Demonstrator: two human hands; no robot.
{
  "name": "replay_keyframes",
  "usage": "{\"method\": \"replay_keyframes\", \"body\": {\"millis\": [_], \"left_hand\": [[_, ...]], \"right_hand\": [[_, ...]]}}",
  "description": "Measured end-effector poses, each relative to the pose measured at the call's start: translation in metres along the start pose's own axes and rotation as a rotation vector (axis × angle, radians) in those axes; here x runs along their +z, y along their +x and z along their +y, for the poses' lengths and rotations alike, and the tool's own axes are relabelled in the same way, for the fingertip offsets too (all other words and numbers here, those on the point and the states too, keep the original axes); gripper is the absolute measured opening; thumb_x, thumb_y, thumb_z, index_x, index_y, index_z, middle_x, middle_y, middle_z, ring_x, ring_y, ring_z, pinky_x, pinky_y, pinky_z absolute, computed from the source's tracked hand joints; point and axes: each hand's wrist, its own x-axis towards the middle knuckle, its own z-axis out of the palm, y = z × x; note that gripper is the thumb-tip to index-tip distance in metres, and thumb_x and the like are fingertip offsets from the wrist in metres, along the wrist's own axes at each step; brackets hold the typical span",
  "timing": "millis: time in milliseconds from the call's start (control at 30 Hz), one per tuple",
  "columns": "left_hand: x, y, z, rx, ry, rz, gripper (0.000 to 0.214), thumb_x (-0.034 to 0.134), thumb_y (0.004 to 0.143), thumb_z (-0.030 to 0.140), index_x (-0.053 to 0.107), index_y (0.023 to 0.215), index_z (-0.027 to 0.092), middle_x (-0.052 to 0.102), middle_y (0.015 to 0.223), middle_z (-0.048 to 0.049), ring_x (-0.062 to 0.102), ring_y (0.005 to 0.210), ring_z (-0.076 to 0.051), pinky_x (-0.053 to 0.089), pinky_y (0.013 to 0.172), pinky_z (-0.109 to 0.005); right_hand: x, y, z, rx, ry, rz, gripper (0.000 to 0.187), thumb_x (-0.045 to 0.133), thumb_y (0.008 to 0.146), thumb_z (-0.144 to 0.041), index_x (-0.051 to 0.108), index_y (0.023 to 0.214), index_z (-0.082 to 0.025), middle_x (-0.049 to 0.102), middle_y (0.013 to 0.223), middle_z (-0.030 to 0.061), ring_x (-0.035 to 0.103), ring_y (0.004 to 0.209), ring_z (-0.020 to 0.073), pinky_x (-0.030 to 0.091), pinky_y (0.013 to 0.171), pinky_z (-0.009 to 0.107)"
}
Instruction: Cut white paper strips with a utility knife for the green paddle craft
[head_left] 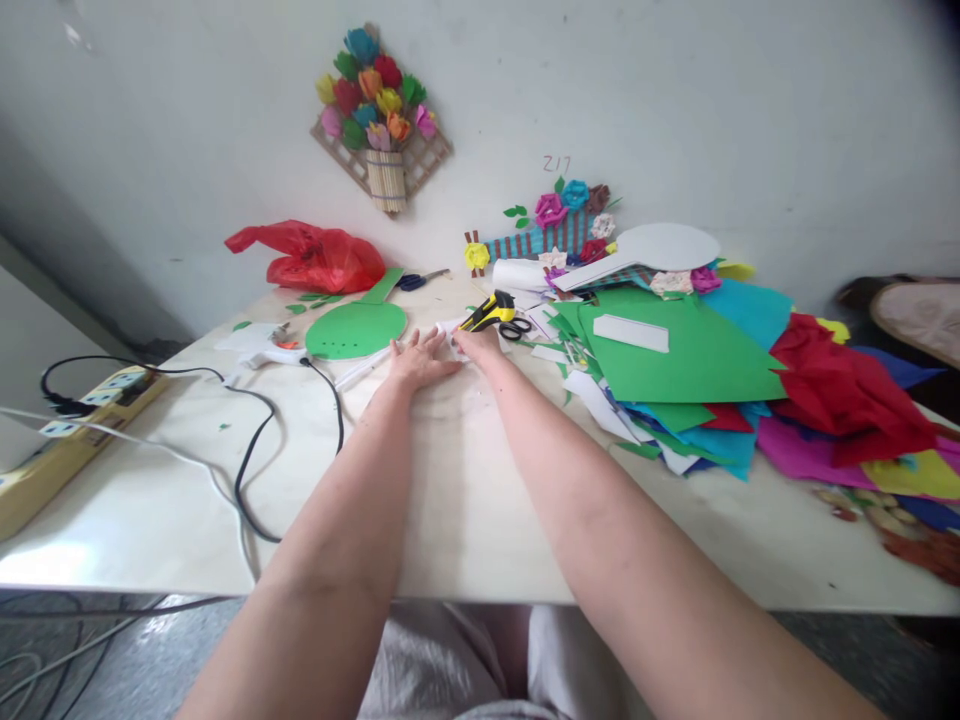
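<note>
My left hand (416, 360) lies flat on the table with its fingers spread, at the left edge of a small white piece of paper (447, 328). Close beside it, my right hand (478, 345) is closed around a yellow and black utility knife (489, 311), whose rear end points up and to the right. The blade tip is hidden by my fingers, low over the white paper. Just left of my hands is a green paddle-shaped cutout (356, 330) with a row of small dark holes. Black-handled scissors (515, 328) lie just beyond the knife.
A white glue gun (274, 348) and its black cord lie to the left, near a yellow power strip (82, 430). Coloured sheets (682, 350) and scraps pile up on the right. Behind are a red plastic bag (322, 258), dark scissors (420, 281) and a flower-decorated craft (540, 232).
</note>
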Motion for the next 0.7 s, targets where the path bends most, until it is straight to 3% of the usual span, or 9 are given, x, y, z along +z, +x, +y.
{"method": "replay_keyframes", "body": {"millis": [133, 300, 533, 700], "left_hand": [[-0.0033, 0.0000, 0.0031, 0.007, 0.011, -0.023, 0.088, 0.052, 0.085, 0.056, 0.017, 0.160, 0.028, 0.015, 0.167, -0.0018, 0.000, 0.154, -0.028, 0.002, 0.121, -0.058], [-0.0039, 0.0022, 0.0047, 0.036, 0.043, -0.059, 0.081, 0.047, 0.088, 0.053, 0.019, 0.160, 0.028, 0.004, 0.168, -0.0016, 0.000, 0.154, -0.025, 0.000, 0.121, -0.056], [-0.0020, 0.0050, 0.0046, 0.038, 0.053, -0.069, 0.074, 0.043, 0.091, 0.053, 0.019, 0.159, 0.037, 0.005, 0.168, 0.0015, 0.005, 0.154, -0.027, 0.000, 0.120, -0.057], [-0.0038, 0.0039, 0.0054, 0.035, 0.040, -0.074, 0.074, 0.041, 0.090, 0.053, 0.019, 0.159, 0.036, 0.008, 0.168, 0.0004, 0.009, 0.154, -0.026, 0.001, 0.120, -0.058]], "right_hand": [[-0.0004, 0.0004, 0.0003, -0.008, -0.021, 0.002, 0.008, 0.061, 0.077, -0.022, 0.065, 0.081, -0.018, 0.070, 0.079, 0.0040, 0.069, 0.080, 0.0180, 0.054, 0.075, 0.027], [0.0001, 0.0006, 0.0009, -0.014, -0.007, 0.007, 0.009, 0.060, 0.077, -0.024, 0.064, 0.081, -0.018, 0.072, 0.085, 0.0056, 0.069, 0.088, 0.0185, 0.054, 0.077, 0.026], [-0.0011, -0.0047, -0.0025, 0.012, -0.005, 0.022, 0.007, 0.059, 0.077, -0.024, 0.063, 0.079, -0.018, 0.071, 0.082, 0.0053, 0.069, 0.086, 0.0178, 0.054, 0.075, 0.025], [-0.0011, -0.0029, -0.0009, -0.008, -0.021, 0.033, 0.005, 0.059, 0.074, -0.023, 0.061, 0.072, -0.019, 0.067, 0.071, 0.0033, 0.068, 0.078, 0.0172, 0.054, 0.071, 0.024]]}}
